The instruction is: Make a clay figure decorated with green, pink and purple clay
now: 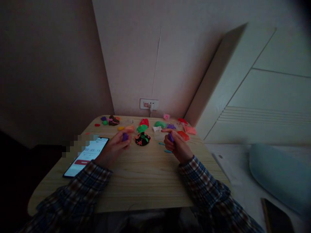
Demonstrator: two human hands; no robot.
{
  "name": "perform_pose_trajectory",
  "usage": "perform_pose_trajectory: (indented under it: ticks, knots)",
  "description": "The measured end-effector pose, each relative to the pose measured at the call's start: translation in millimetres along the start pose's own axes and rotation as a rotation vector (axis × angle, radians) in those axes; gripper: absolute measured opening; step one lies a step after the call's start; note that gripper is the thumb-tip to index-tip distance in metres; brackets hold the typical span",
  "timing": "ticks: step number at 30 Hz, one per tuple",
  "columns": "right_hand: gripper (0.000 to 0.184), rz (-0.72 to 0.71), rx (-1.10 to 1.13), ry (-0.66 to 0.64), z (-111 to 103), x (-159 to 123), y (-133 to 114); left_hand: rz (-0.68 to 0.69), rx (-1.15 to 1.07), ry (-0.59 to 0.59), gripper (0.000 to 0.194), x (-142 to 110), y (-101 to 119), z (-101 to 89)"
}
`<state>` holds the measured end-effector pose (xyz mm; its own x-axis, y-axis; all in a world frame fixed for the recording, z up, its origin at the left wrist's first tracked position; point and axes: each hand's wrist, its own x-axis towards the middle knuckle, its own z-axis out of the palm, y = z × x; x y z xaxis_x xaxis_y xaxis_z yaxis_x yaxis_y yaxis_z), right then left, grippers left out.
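My left hand (pixel 119 141) is closed around a purple lump of modelling clay (pixel 125 137), held above the table. On the other side, my right hand (pixel 177 142) grips a second purple lump of clay (pixel 170 138), its index finger pointing inward. The two hands are apart. Between them and a little beyond lies a black clay disc (pixel 140 141) with green leaf-like pieces and a pinkish branching shape on it. A bright green clay piece (pixel 142 128) stands at its far edge. Beside my right hand lie thin blue tools (pixel 167 151), partly hidden by it.
Along the table's far edge lie a brown clay piece (pixel 113 120), green clay (pixel 160 124), red clay (pixel 144 122) and several coloured packets. A phone (pixel 86 157) showing a timer lies under my left forearm. The wooden table (pixel 145 181) stands against a wall with a socket (pixel 149 104).
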<state>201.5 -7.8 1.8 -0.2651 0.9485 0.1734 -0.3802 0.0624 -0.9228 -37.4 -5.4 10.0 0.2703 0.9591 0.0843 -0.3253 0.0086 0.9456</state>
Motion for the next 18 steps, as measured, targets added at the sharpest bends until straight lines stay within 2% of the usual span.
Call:
perform_pose_trajectory:
  ticks: [4, 7, 10, 14, 18]
  knots:
    - [0.038, 0.016, 0.001, -0.029, 2.0, -1.1, 1.5, -0.009, 0.072, -0.039, 0.03, -0.7, -2.2, -3.2]
    - [0.037, 0.034, 0.001, -0.09, 6.8, -2.3, 1.2, -0.027, 0.118, -0.057, 0.025, -1.1, -2.1, -3.5]
    - [0.039, 0.037, -0.066, -0.149, 10.9, -3.3, 1.1, -0.055, 0.134, -0.026, 0.022, -1.5, -2.6, -3.4]
    - [0.029, 0.031, -0.061, -0.086, 10.8, -1.9, 1.4, -0.091, 0.167, 0.028, 0.027, -3.9, -3.5, -0.2]
    - [0.043, 0.101, -0.024, -0.001, 5.9, 1.6, 1.6, -0.095, 0.17, -0.007, 0.032, -6.0, -3.8, 9.0]
